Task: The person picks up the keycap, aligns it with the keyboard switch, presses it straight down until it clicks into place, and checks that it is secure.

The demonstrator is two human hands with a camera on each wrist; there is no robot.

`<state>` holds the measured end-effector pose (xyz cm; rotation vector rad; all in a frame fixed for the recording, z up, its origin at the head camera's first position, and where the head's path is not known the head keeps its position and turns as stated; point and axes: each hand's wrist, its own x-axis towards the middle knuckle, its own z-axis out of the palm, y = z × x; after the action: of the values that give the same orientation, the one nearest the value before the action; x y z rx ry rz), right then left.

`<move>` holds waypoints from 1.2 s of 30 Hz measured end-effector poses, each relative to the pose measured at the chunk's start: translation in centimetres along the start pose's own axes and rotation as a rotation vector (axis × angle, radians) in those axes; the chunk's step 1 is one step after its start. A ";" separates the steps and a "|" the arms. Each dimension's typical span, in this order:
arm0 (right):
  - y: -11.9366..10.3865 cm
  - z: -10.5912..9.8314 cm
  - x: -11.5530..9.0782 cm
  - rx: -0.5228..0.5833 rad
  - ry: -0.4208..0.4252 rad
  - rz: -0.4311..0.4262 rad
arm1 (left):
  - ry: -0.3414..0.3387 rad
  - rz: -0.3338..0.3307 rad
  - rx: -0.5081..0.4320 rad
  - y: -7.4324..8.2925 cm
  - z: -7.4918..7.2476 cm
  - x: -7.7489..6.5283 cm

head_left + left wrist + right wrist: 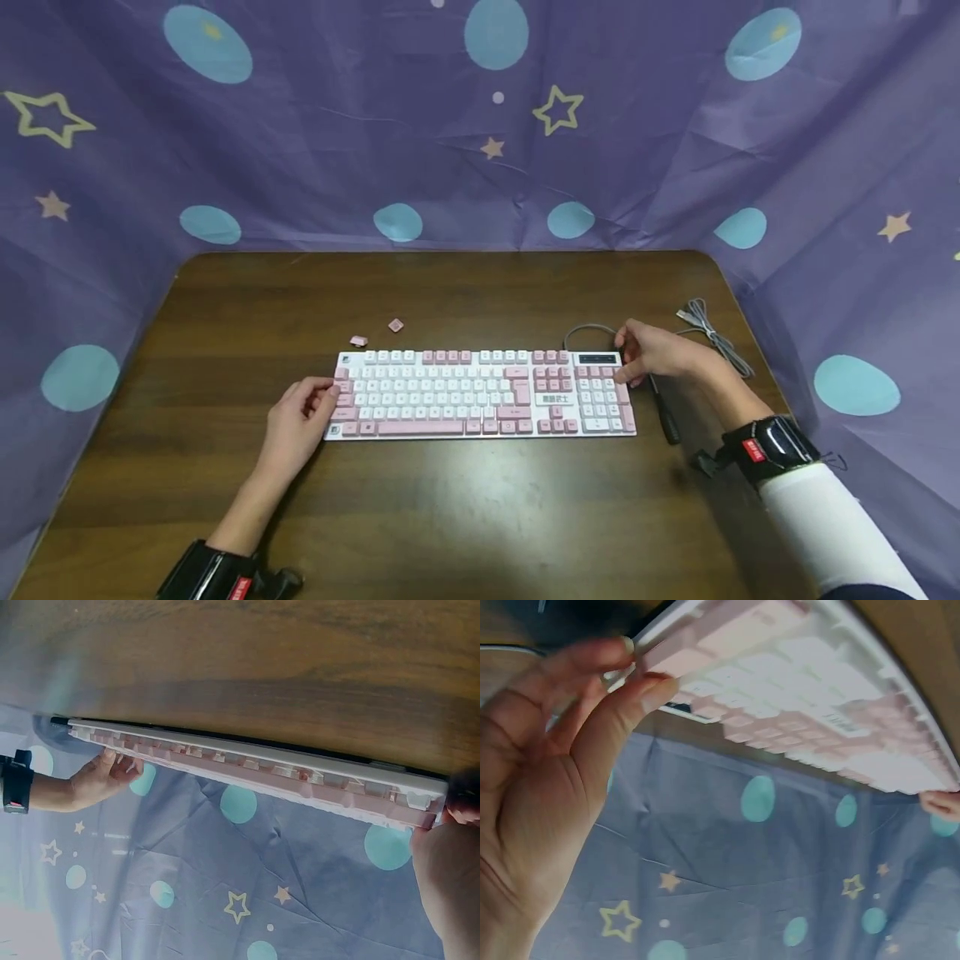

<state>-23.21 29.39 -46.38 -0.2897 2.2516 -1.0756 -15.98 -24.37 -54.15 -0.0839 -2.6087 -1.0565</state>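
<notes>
A pink and white keyboard [480, 396] lies across the table, its keys facing up. At its left end my left hand [297, 421] grips the edge between thumb and fingers. My right hand [651, 350] holds the opposite end near the far corner, the thumb [615, 712] over the pink edge keys and the other fingers curled at the side. The front row of keys [262, 780] shows side-on in the left wrist view. Just beyond the keyboard's far left corner are two loose pink keycaps [396, 325].
A grey cable [708, 325], bundled with its USB plug showing, lies by the table's right edge. Beside the keyboard's right end is a slim tool with a black handle [667, 421]. A purple patterned curtain [450, 167] hangs behind the wooden table [480, 508].
</notes>
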 end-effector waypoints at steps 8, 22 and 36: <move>-1.6 -1.5 2.9 0.079 -0.209 0.164 | 0.006 0.003 0.025 -0.2 -1.7 0.1; 2.2 -1.2 0.2 0.201 -0.148 0.064 | -0.107 0.018 -0.027 0.9 -1.2 1.5; 2.5 -0.1 0.8 0.187 -0.088 0.064 | -0.306 0.059 0.079 2.1 -2.2 8.2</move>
<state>-23.71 30.73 -48.53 -0.1817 2.0526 -1.2053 -22.78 -24.91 -48.71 -0.3254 -2.8951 -0.9859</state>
